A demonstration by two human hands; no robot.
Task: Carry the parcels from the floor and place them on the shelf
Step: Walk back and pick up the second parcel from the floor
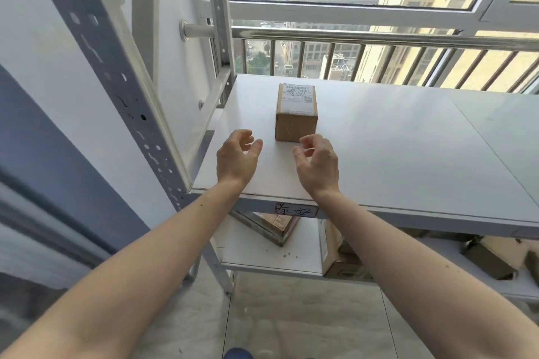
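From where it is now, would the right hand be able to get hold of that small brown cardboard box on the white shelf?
Probably yes. The right hand hangs loosely curled and empty just in front of the small brown cardboard box, with only bare white shelf between them.

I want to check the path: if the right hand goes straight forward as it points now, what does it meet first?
Probably the box on the shelf; the right hand sits just before its near face.

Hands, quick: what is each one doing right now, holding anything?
Left hand: open, fingers loosely curled, holding nothing.
Right hand: open, fingers loosely curled, holding nothing; the parcel sits on the shelf just beyond it.
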